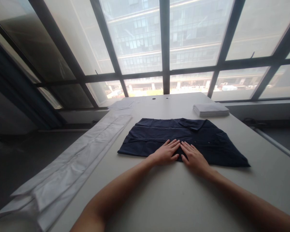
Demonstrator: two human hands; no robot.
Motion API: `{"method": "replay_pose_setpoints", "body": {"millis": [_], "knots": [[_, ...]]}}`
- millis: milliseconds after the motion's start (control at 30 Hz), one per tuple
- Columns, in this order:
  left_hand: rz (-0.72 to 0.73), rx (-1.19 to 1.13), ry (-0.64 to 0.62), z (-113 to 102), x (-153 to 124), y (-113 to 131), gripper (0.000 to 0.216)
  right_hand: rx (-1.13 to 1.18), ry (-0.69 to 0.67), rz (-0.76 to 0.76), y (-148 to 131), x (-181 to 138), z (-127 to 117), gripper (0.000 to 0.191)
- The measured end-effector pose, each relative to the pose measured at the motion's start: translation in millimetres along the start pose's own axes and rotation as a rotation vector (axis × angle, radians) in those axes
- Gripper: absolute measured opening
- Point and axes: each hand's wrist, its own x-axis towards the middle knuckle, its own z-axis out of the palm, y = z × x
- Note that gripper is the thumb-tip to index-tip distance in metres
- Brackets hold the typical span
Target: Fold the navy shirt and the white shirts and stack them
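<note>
Right now your left hand (166, 151) and right hand (194, 156) lie flat, side by side, on the near edge of the folded navy shirt (157, 135) mid-tabletop (159, 196), each grip spread and pinching nothing. Uneven pressure could likely bunch or skew the folds.

Two bare forearms (125, 187), left hand (166, 152), right hand (195, 158) — both bare, nails short, pale

Flat white rectangular table (256, 141) carries a stack of folded white cloths (210, 109) at its far right and long white folded fabric strips (70, 174) along the left edge. Loose white sheets (122, 104) lie at the far left corner. Big dark-framed glass windows (135, 38) stand behind.
</note>
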Motion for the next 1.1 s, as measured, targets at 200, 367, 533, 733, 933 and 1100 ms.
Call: {"method": "replay_pose_setpoints", "body": {"millis": [200,367,533,733,933,1100], "knots": [[-0.051,-0.037,-0.132,-18.8,-14.3,-12.8,0.08,-0.001,-0.022,0.005,-0.2,1.5,-1.0,0.058],[-0.227,0.095,-0.044,-33.0,-78.3,-52.3,0.057,0.015,-0.03,0.002,-2.7,1.7,-3.7,0.057],[-0.517,0.188,0.046,-45.4,-156.2,-105.5,0.055,0.025,-0.021,-0.008,-2.3,0.7,-3.4,0.057],[-0.638,0.176,0.012,-50.5,-177.1,-125.8,0.054,0.046,-0.008,-0.014,1.4,0.5,1.4,0.057],[-0.669,0.237,0.133,-55.3,-165.6,-108.6,0.053,0.148,0.079,0.005,1.9,-0.1,-4.2,0.049],[-0.454,0.232,0.349,-58.1,-141.4,-78.2,0.044,0.174,0.251,0.03,1.3,-1.2,-15.0,0.034]]}}
